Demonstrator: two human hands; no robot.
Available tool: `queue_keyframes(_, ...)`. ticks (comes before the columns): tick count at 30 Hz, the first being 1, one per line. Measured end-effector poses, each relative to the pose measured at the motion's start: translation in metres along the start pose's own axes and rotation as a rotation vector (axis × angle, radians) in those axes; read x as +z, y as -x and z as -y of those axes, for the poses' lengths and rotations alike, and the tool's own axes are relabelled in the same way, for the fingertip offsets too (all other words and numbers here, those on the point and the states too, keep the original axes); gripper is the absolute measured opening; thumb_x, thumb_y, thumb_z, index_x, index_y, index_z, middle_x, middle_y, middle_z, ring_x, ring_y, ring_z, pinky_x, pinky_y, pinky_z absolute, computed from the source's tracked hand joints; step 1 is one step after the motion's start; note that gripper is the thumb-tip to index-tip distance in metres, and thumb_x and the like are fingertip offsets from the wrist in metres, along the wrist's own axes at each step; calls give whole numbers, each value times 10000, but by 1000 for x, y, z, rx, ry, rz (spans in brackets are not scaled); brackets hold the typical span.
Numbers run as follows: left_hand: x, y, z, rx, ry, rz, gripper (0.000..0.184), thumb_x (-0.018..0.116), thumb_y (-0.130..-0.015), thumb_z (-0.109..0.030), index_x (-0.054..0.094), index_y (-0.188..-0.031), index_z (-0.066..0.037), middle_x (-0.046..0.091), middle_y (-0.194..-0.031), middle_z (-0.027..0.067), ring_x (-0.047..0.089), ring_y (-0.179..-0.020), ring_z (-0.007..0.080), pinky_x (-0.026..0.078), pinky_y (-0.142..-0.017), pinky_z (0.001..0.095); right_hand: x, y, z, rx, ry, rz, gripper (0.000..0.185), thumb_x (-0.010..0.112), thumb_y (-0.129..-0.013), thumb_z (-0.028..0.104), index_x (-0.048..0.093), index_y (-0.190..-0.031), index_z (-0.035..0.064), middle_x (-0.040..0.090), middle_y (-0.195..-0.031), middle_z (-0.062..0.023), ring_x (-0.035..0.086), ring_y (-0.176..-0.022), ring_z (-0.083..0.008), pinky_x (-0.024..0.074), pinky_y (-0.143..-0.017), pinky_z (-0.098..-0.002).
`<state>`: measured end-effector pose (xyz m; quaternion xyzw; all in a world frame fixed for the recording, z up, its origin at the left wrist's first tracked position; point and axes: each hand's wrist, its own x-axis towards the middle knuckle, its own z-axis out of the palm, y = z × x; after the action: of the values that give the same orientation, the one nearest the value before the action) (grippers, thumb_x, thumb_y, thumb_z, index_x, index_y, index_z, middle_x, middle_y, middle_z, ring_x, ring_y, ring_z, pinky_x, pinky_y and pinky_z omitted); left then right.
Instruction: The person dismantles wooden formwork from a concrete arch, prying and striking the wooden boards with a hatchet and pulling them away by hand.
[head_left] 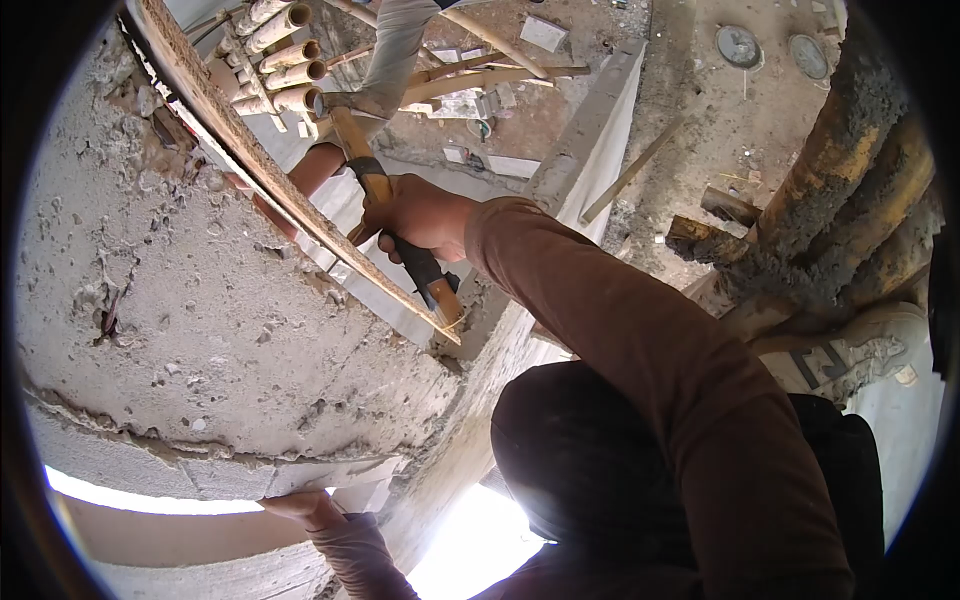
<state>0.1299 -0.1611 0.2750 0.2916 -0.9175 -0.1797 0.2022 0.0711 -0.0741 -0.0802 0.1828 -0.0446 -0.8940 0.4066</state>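
Note:
My right hand (428, 218) is closed around a wooden tool handle (375, 180) wrapped in dark tape. The handle runs diagonally past the edge of a thin wooden board (330, 238); what is at its far end cannot be made out clearly. That board slants along the top of a rough, pitted concrete wall (220, 340). Low in the view, my left hand (305, 508) grips the concrete wall's lower edge, its fingers partly hidden. Beyond the tool, another person's grey-sleeved arm (397, 55) reaches down close to the handle's far end.
Several bamboo poles (285, 75) lie stacked at the upper left. Loose planks (480, 80) and tile pieces (543, 33) are scattered below. A concrete ledge (585, 135) crosses behind my arm. Dark, crusted pipes (840, 170) stand at the right.

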Motion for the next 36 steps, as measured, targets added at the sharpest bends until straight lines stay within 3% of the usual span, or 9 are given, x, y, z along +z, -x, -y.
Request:
queue_keyframes(6,-7,-6,7,87,-30,-52,630,353,-934,-429,386,-1398,-5,438,-1385,179,440,-1250,333,370,-1047,451,-2,0,-1,-19,31,23,128,570,-930,131,482,-944,39,674,-853,-124,518,-516,-70,488,-453,-236)
queue_keyframes(8,-29,-19,17,83,-48,52,674,350,-951,-498,293,-1468,-70,340,-1466,140,357,-1323,330,319,-1097,457,0,1,0,-15,-4,25,128,570,-927,131,484,-946,39,666,-841,-114,521,-521,-69,488,-453,-234)
queue_keyframes(15,-8,-4,5,116,-69,107,681,354,-947,-503,286,-1467,-68,339,-1465,140,350,-1326,334,302,-1108,454,-3,3,1,-10,10,42,122,580,-911,112,489,-947,40,663,-837,-109,521,-519,-68,484,-451,-232)
queue_keyframes(17,10,8,-5,27,-55,-58,689,352,-942,-517,293,-1464,-72,344,-1462,139,345,-1329,333,293,-1111,456,-2,5,3,-11,2,36,123,592,-901,107,496,-942,43,665,-842,-114,519,-513,-68,484,-455,-230)
queue_keyframes(21,-20,-10,11,104,-122,40,691,346,-939,-525,297,-1463,-78,347,-1461,137,344,-1330,329,286,-1115,458,-3,9,6,0,20,15,142,613,-884,102,499,-947,46,648,-809,-88,521,-509,-74,479,-455,-232)
queue_keyframes(24,-24,-16,15,174,-188,-11,685,344,-939,-522,300,-1463,-84,346,-1459,134,355,-1321,328,304,-1107,455,-9,16,7,-2,42,13,195,626,-900,179,500,-949,40,612,-749,-55,527,-510,-91,468,-451,-254)
queue_keyframes(26,-44,-30,23,109,-116,44,684,354,-935,-514,299,-1463,-84,347,-1458,131,367,-1312,328,328,-1095,453,-23,29,8,-66,249,-174,293,613,-927,301,502,-956,31,573,-698,-35,529,-511,-105,454,-445,-276)
queue_keyframes(28,-29,-20,15,101,-122,40,680,360,-934,-508,300,-1463,-84,349,-1456,129,373,-1307,325,338,-1089,451,-46,54,3,-64,407,-281,446,464,-979,466,491,-982,21,528,-646,-34,487,-454,-114,429,-424,-282)
queue_keyframes(36,-24,-17,17,244,-205,65,661,344,-944,-472,329,-1433,-28,363,-1439,166,370,-1307,328,302,-1103,440,-65,136,-5,110,310,-165,531,366,-993,518,502,-1129,23,479,-614,-15,445,-413,-87,386,-389,-261)
